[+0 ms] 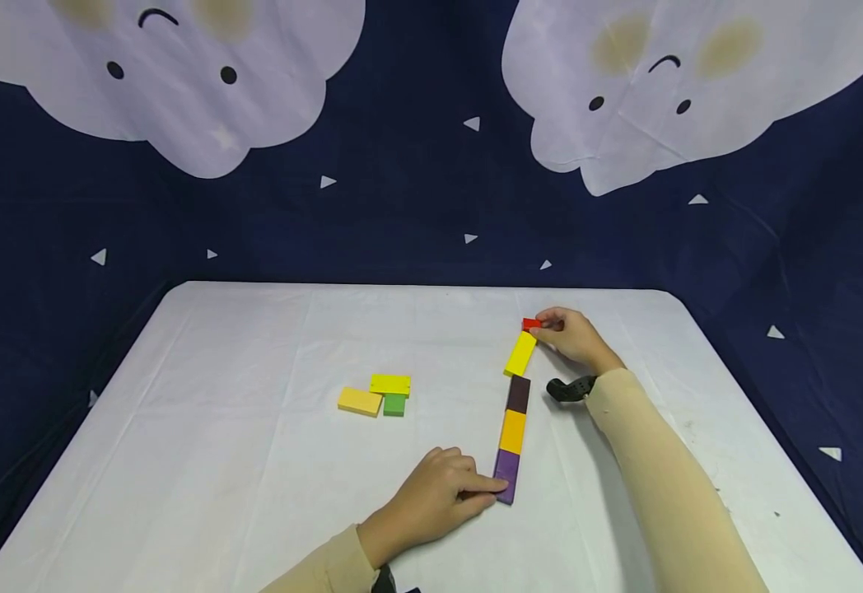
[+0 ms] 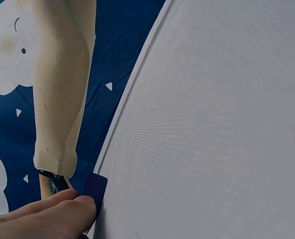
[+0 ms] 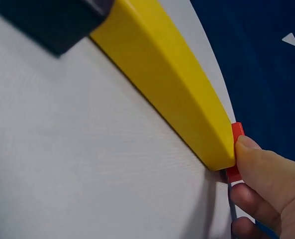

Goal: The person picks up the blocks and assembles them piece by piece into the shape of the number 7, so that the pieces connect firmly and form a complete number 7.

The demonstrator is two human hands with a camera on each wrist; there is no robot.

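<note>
In the head view, a row of blocks runs away over the white table: a purple block, an orange block, a dark brown block, a slanted yellow block and a small red block at the far end. My left hand touches the purple block with its extended index finger, the thumb close beside it. At the far end my right hand pinches the red block between thumb and fingers. In the right wrist view, the red block stands against the end of the yellow block.
Left of the row lie a yellow block, a yellow-orange block and a green block, close together. The white table has its far edge just beyond the red block. A dark blue cloth with clouds hangs behind.
</note>
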